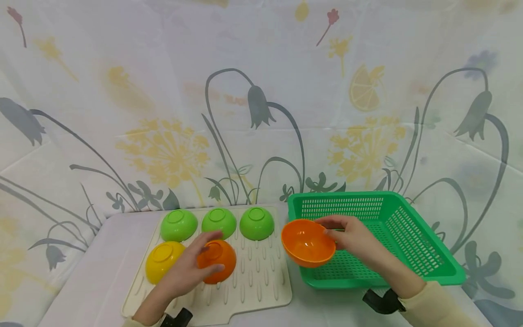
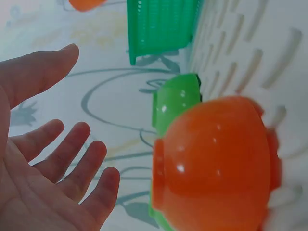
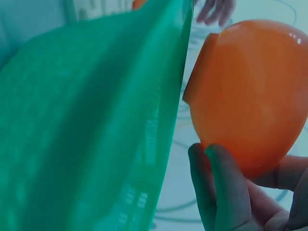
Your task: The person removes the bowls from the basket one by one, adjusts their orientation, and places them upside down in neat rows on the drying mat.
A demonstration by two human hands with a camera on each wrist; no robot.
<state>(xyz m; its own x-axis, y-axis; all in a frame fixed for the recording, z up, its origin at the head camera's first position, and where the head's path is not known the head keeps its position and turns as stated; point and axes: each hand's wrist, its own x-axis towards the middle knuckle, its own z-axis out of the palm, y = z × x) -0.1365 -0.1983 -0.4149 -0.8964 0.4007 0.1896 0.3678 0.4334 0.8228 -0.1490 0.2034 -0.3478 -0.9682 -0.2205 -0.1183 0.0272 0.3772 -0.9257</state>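
Observation:
Between fingers and thumb, my right hand (image 1: 359, 238) pinches the rim of an orange bowl (image 1: 308, 245), its inside tilted toward the head camera, at the basket's left side. In the right wrist view the bowl's (image 3: 250, 91) outer side and foot show. My left hand (image 1: 184, 272) hovers above a second orange bowl (image 1: 222, 265), which lies upside down on a cream drying mat (image 1: 261, 290). The left wrist view shows the left hand's fingers (image 2: 79, 149) spread and apart from that bowl (image 2: 216, 159). Beside it a yellow bowl (image 1: 161, 263) sits upside down, partly behind the left hand.
Three upturned green bowls, at left (image 1: 178, 225), middle (image 1: 218, 223) and right (image 1: 256, 224), line the mat's back edge. A green slotted basket (image 1: 425, 236) stands at the right, under the right forearm. Patterned cloth (image 1: 253, 150) hangs behind the table.

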